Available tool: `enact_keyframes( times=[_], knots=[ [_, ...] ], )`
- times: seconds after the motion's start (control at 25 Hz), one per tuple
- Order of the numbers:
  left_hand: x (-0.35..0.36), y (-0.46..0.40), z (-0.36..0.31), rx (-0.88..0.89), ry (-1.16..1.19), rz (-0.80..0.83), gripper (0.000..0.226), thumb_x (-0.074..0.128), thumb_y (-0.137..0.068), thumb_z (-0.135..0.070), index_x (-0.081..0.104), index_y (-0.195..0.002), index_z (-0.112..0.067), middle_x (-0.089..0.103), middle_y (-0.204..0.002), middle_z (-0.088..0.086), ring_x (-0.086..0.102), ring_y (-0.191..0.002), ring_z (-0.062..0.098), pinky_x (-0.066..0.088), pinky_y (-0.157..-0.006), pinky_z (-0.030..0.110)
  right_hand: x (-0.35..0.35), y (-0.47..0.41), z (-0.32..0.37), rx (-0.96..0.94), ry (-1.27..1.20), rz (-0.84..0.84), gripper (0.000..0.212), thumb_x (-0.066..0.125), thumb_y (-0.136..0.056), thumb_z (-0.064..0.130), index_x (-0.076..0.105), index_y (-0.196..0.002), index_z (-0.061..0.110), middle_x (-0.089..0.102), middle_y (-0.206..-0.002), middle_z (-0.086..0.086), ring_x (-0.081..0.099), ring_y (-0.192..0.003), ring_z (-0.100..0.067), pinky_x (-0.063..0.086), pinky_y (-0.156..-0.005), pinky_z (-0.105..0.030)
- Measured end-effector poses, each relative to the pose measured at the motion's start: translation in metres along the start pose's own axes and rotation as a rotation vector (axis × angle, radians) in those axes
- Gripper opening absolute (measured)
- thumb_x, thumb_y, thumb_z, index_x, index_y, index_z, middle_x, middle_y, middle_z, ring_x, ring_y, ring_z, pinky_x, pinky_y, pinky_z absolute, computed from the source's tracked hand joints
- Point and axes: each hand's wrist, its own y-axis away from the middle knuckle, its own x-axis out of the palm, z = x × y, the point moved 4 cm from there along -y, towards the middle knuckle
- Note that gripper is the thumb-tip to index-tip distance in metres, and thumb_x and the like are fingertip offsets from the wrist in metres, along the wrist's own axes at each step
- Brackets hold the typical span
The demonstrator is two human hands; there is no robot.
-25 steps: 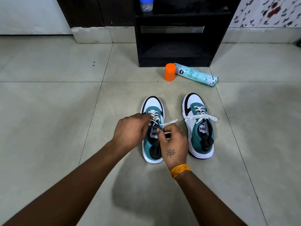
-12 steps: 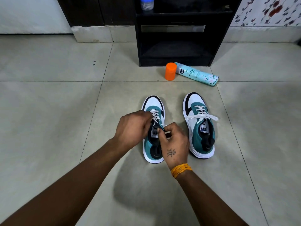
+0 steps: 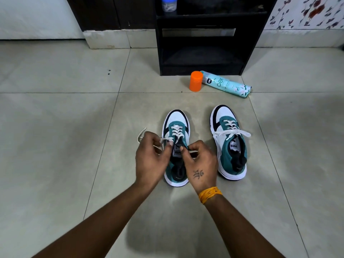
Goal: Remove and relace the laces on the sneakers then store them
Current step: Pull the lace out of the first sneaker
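Two teal, white and black sneakers stand side by side on the tiled floor, toes pointing away from me. Over the left sneaker (image 3: 176,120) my left hand (image 3: 151,161) pinches one end of its white lace (image 3: 176,132), and the free end loops out to the left. My right hand (image 3: 200,162) pinches the other lace end beside the tongue. The right sneaker (image 3: 231,146) stands apart, its white lace tied in a bow across the top.
A black shelf unit (image 3: 201,43) stands against the wall ahead, with a blue-lidded jar (image 3: 169,3) on its top shelf. In front of it on the floor stand an orange cap (image 3: 195,81) and a teal spray can (image 3: 226,84) lying on its side.
My left hand has pulled its lace end out to the left and moved away from the shoe's eyelets. The right hand stays by the tongue. Neither sneaker has moved.
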Motion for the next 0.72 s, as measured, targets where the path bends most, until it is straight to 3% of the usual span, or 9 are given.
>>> enact_keyframes(
  times=[0.16, 0.2, 0.32, 0.48, 0.52, 0.64, 0.68, 0.72],
  knots=[
    [0.008, 0.002, 0.004, 0.156, -0.077, 0.045, 0.022, 0.074, -0.087, -0.038, 0.063, -0.094, -0.021, 0.064, -0.093, -0.009, 0.063, -0.077, 0.011, 0.055, -0.07, 0.038, -0.006, -0.01, 0.006, -0.003, -0.009, 0.089, 0.012, 0.066, -0.096, 0.032, 0.068, -0.091, 0.021, 0.072, -0.078, 0.006, 0.067, -0.071, -0.01, 0.051, -0.066, -0.029],
    [0.007, 0.003, 0.007, 0.175, -0.082, 0.032, 0.019, 0.074, -0.089, -0.034, 0.063, -0.094, -0.019, 0.065, -0.092, -0.008, 0.063, -0.076, 0.012, 0.055, -0.07, 0.039, -0.006, -0.016, 0.01, -0.075, 0.052, 0.115, 0.009, 0.062, -0.097, 0.027, 0.068, -0.1, 0.022, 0.074, -0.082, 0.003, 0.069, -0.075, -0.017, 0.051, -0.066, -0.031],
    [0.007, 0.009, 0.008, 0.215, -0.095, -0.004, 0.014, 0.074, -0.094, -0.023, 0.062, -0.091, -0.015, 0.064, -0.087, -0.005, 0.06, -0.074, 0.013, 0.053, -0.068, 0.04, 0.001, -0.033, 0.025, -0.389, 0.288, 0.301, 0.031, 0.053, -0.091, 0.02, 0.067, -0.119, 0.024, 0.076, -0.099, -0.008, 0.07, -0.089, -0.033, 0.056, -0.072, -0.041],
    [0.008, 0.014, 0.012, 0.163, -0.055, -0.049, 0.016, 0.072, -0.095, -0.021, 0.06, -0.087, -0.013, 0.06, -0.084, -0.002, 0.06, -0.074, 0.019, 0.053, -0.068, 0.044, 0.008, -0.048, 0.033, -0.53, 0.32, 0.381, 0.022, 0.05, -0.088, 0.028, 0.068, -0.1, 0.023, 0.074, -0.092, -0.005, 0.069, -0.086, -0.033, 0.056, -0.07, -0.043],
    [0.009, 0.015, 0.013, 0.148, -0.041, -0.062, 0.017, 0.072, -0.095, -0.02, 0.06, -0.087, -0.013, 0.06, -0.084, -0.001, 0.06, -0.075, 0.02, 0.052, -0.068, 0.044, 0.01, -0.05, 0.027, -0.466, 0.316, 0.355, 0.02, 0.048, -0.088, 0.032, 0.065, -0.095, 0.023, 0.072, -0.086, -0.004, 0.068, -0.081, -0.033, 0.055, -0.068, -0.043],
    [0.013, 0.017, 0.011, 0.139, -0.025, -0.077, 0.019, 0.072, -0.096, -0.02, 0.058, -0.085, -0.012, 0.058, -0.084, -0.001, 0.059, -0.076, 0.021, 0.05, -0.069, 0.046, 0.015, -0.052, 0.002, 0.142, -0.039, 0.27, 0.026, 0.046, -0.077, 0.045, 0.062, -0.083, 0.026, 0.069, -0.073, -0.002, 0.068, -0.074, -0.034, 0.058, -0.07, -0.052],
    [0.015, 0.018, 0.011, 0.142, -0.023, -0.076, 0.02, 0.071, -0.096, -0.02, 0.057, -0.085, -0.012, 0.058, -0.083, -0.001, 0.058, -0.077, 0.021, 0.05, -0.069, 0.046, 0.018, -0.048, -0.002, 0.253, -0.132, 0.262, 0.023, 0.05, -0.077, 0.043, 0.063, -0.083, 0.026, 0.068, -0.073, -0.002, 0.068, -0.074, -0.034, 0.058, -0.072, -0.053],
    [0.015, 0.018, 0.011, 0.142, -0.019, -0.074, 0.021, 0.071, -0.097, -0.02, 0.056, -0.085, -0.012, 0.057, -0.084, -0.001, 0.057, -0.077, 0.021, 0.05, -0.069, 0.046, 0.015, -0.044, 0.003, 0.218, -0.12, 0.252, 0.016, 0.054, -0.081, 0.035, 0.065, -0.087, 0.026, 0.068, -0.075, -0.002, 0.068, -0.075, -0.032, 0.058, -0.074, -0.051]
  ],
)
